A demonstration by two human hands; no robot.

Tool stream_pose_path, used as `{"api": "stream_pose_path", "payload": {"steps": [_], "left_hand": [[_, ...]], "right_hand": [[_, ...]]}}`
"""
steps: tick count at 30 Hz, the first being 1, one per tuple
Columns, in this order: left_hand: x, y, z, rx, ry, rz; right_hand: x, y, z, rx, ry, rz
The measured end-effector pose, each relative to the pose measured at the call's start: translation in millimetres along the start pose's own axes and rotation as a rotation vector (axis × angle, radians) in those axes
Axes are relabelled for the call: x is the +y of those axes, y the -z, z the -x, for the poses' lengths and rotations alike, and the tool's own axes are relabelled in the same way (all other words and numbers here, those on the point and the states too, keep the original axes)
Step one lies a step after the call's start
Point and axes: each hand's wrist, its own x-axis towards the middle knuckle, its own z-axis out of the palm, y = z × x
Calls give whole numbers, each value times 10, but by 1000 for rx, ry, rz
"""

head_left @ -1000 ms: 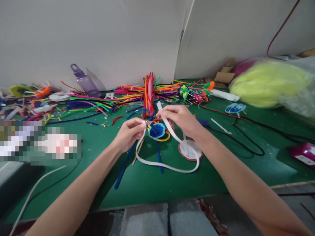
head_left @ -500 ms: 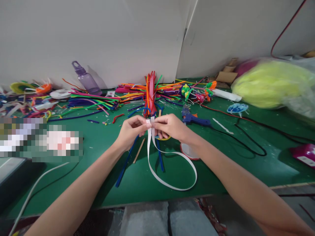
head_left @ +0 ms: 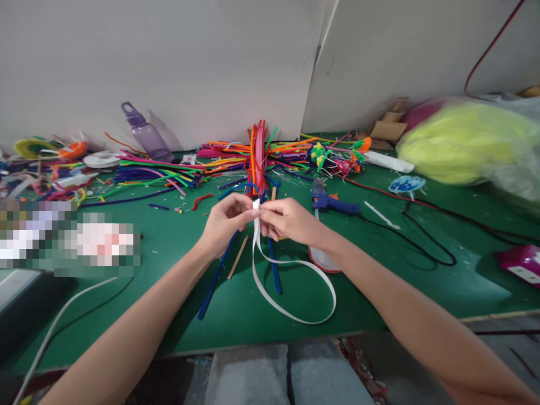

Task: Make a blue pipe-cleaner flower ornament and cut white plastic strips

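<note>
A long white strip [head_left: 291,318] hangs in a loop over the green table, its two ends brought together between my hands. My left hand [head_left: 228,220] pinches the ends from the left with thumb and fingers. From the right, my right hand [head_left: 284,219] pinches them at the same spot, fingertips touching or nearly touching those of my left hand. Blue pipe cleaners [head_left: 216,281] lie beneath and beside my hands. A thin wooden stick [head_left: 238,257] rests near my left wrist. Just behind my hands is a bundle of red and orange pipe cleaners [head_left: 257,152].
A blue glue gun [head_left: 337,205] with a black cord lies to the right. Further back are a purple bottle [head_left: 152,140], colourful pipe cleaners [head_left: 156,171] and a bag of yellow material [head_left: 459,143]. At the left stands a dark box-like object [head_left: 25,304] with a white cable.
The two strip ends, a little apart before, now overlap as one. My right hand has moved slightly left and its fingers have curled in.
</note>
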Motion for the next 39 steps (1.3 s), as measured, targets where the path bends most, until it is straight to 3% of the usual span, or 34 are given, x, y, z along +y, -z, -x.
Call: {"api": "stream_pose_path", "payload": {"steps": [10, 16, 20, 26, 30, 35, 39], "left_hand": [[33, -6, -12, 11, -9, 51], [80, -3, 0, -6, 31, 183], [89, -17, 3, -31, 79, 250], [132, 13, -32, 73, 78, 369], [167, 42, -60, 151, 72, 461], [215, 47, -80, 253, 119, 554], [249, 61, -91, 313, 157, 635]], "right_hand": [[-24, -17, 37, 62, 36, 110], [-58, 117, 1, 482, 195, -95], [-86, 246, 9, 576, 292, -84], [-144, 110, 131, 456, 170, 19], [-150, -26, 152, 341, 211, 329], [-103, -154, 127, 163, 136, 693], [-102, -160, 125, 96, 147, 559]]}}
